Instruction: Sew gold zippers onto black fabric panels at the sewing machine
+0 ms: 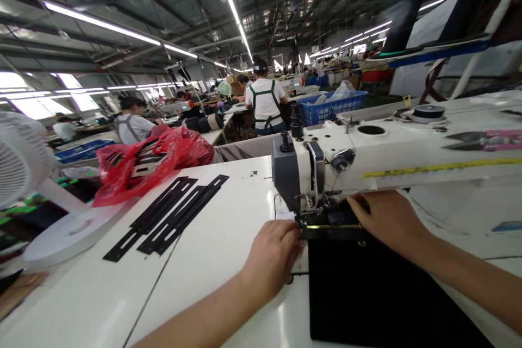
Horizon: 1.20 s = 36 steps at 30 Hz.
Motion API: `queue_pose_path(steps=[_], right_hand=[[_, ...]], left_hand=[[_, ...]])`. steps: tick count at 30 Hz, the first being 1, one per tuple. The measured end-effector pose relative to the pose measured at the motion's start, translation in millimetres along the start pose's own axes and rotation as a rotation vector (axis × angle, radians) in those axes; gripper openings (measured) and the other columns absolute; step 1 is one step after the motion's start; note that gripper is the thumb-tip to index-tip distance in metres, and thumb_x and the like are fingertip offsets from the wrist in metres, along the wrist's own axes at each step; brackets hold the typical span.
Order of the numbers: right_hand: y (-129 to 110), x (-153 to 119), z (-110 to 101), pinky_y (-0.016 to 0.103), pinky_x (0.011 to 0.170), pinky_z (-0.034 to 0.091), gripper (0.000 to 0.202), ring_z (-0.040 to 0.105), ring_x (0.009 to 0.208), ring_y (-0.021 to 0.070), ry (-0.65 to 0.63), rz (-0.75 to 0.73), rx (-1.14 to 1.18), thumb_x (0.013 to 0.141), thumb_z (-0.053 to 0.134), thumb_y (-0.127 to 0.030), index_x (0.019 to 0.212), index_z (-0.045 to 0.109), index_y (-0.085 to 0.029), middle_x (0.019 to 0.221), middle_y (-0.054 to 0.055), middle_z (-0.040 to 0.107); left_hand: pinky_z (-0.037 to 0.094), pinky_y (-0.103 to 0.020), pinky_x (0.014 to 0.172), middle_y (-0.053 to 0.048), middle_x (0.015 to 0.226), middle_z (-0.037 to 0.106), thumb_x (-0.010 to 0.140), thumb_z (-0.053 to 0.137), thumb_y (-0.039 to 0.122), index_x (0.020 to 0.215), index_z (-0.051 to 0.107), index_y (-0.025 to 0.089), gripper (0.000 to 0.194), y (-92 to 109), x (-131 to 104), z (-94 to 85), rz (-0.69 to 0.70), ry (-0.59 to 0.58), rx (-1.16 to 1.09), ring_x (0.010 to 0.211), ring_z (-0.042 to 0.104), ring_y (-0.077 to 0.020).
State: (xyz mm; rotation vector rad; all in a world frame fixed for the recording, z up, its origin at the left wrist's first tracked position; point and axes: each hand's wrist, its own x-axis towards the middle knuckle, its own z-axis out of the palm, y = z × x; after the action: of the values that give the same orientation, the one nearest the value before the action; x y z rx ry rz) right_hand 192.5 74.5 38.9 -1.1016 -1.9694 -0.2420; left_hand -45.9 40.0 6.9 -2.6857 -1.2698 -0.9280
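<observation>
A black fabric piece (367, 288) with a gold zipper (332, 227) along its upper part lies under the head of a white sewing machine (391, 157). My left hand (274, 253) is closed at the left end of the zipper edge, its fingertips curled down on the black fabric beside the needle area. Under the machine arm, my right hand (381, 217) rests at the right end of the zipper, fingers bent round the fabric's upper edge. The needle and presser foot are hard to make out.
Black slotted strips (179, 215) lie on the white table (220, 283) at left. Behind them is a red plastic bag (153, 160), beside a white fan (20, 157). Pink-handled snips (489, 140) rest on the machine. A blue basket (332, 109) and seated people are beyond.
</observation>
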Motion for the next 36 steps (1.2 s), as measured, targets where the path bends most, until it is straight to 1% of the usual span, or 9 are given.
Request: queue_pose_path(steps=[2, 6, 10, 12, 15, 23, 27, 30, 36], right_hand=[[-20, -21, -2, 0.028, 0.06, 0.045, 0.032, 0.054, 0.063, 0.0136, -0.134, -0.068, 0.009, 0.092, 0.043, -0.032, 0.066, 0.056, -0.019, 0.066, 0.003, 0.056], [-58, -59, -5, 0.037, 0.076, 0.048, 0.026, 0.058, 0.088, 0.0226, -0.244, -0.227, 0.029, 0.09, 0.04, -0.024, 0.095, 0.064, -0.017, 0.095, 0.009, 0.064], [-61, -51, 8, 0.033, 0.066, 0.049, 0.022, 0.06, 0.075, 0.019, -0.427, -0.132, 0.033, 0.089, 0.042, -0.02, 0.09, 0.064, -0.018, 0.088, 0.007, 0.064], [-55, -39, 19, 0.033, 0.063, 0.049, 0.02, 0.062, 0.072, 0.0197, -0.473, -0.059, -0.05, 0.086, 0.048, -0.022, 0.1, 0.062, -0.015, 0.09, 0.008, 0.065], [-51, -30, 34, 0.033, 0.061, 0.049, 0.028, 0.064, 0.072, 0.0217, -0.472, -0.048, -0.107, 0.083, 0.054, -0.023, 0.109, 0.058, -0.012, 0.094, 0.009, 0.066], [-53, -36, 30, 0.03, 0.061, 0.046, 0.017, 0.059, 0.063, 0.0162, -0.417, -0.178, -0.024, 0.086, 0.049, -0.017, 0.086, 0.065, -0.019, 0.074, 0.002, 0.063], [-38, -30, 36, 0.044, 0.084, 0.046, 0.024, 0.059, 0.093, 0.0255, -0.243, -0.233, -0.081, 0.087, 0.045, -0.017, 0.1, 0.064, -0.014, 0.098, 0.011, 0.065], [-33, -29, 42, 0.044, 0.091, 0.045, 0.029, 0.056, 0.105, 0.0247, -0.316, -0.23, -0.027, 0.086, 0.045, -0.013, 0.111, 0.06, -0.011, 0.11, 0.012, 0.062], [-46, -26, 45, 0.041, 0.091, 0.046, 0.027, 0.058, 0.101, 0.0234, -0.379, -0.152, -0.041, 0.086, 0.044, -0.011, 0.106, 0.062, -0.01, 0.108, 0.013, 0.063]], left_hand=[[0.046, -0.04, 0.091, -0.009, 0.106, 0.065, 0.089, 0.05, 0.018, 0.101, 0.059, 0.015, 0.015, -10, 4, 4.2, 0.065, -0.042, 0.022, 0.098, 0.061, -0.0214], [0.048, -0.034, 0.081, -0.005, 0.087, 0.069, 0.088, 0.05, 0.013, 0.09, 0.063, 0.015, 0.013, -13, 16, 4.9, -0.015, -0.105, 0.026, 0.081, 0.064, -0.0181], [0.048, -0.033, 0.071, -0.002, 0.07, 0.067, 0.086, 0.051, 0.012, 0.079, 0.064, 0.016, 0.015, -13, 27, -3.0, -0.127, -0.096, 0.055, 0.066, 0.062, -0.0183], [0.047, -0.032, 0.071, 0.0, 0.069, 0.067, 0.085, 0.052, 0.011, 0.076, 0.064, 0.017, 0.015, -13, 28, -4.4, -0.131, -0.106, 0.052, 0.065, 0.062, -0.017], [0.046, -0.03, 0.075, 0.0, 0.072, 0.067, 0.086, 0.052, 0.011, 0.079, 0.064, 0.017, 0.015, -12, 25, -2.0, -0.113, -0.11, 0.044, 0.069, 0.062, -0.0155], [0.04, -0.04, 0.095, -0.006, 0.089, 0.063, 0.081, 0.055, 0.01, 0.096, 0.06, 0.015, 0.016, 0, 10, 8.3, 0.054, -0.133, 0.144, 0.087, 0.06, -0.0186], [0.042, -0.042, 0.095, -0.008, 0.091, 0.063, 0.085, 0.048, 0.009, 0.097, 0.059, 0.015, 0.017, 2, 7, 11.5, 0.083, -0.082, 0.221, 0.091, 0.06, -0.0197], [0.043, -0.046, 0.094, -0.012, 0.104, 0.063, 0.09, 0.042, 0.01, 0.101, 0.059, 0.015, 0.021, -1, 5, 14.1, 0.108, -0.018, 0.269, 0.105, 0.057, -0.0236], [0.044, -0.044, 0.094, -0.011, 0.101, 0.066, 0.092, 0.04, 0.011, 0.099, 0.061, 0.015, 0.022, -5, 6, 12.7, 0.156, -0.039, 0.217, 0.096, 0.063, -0.0207]])
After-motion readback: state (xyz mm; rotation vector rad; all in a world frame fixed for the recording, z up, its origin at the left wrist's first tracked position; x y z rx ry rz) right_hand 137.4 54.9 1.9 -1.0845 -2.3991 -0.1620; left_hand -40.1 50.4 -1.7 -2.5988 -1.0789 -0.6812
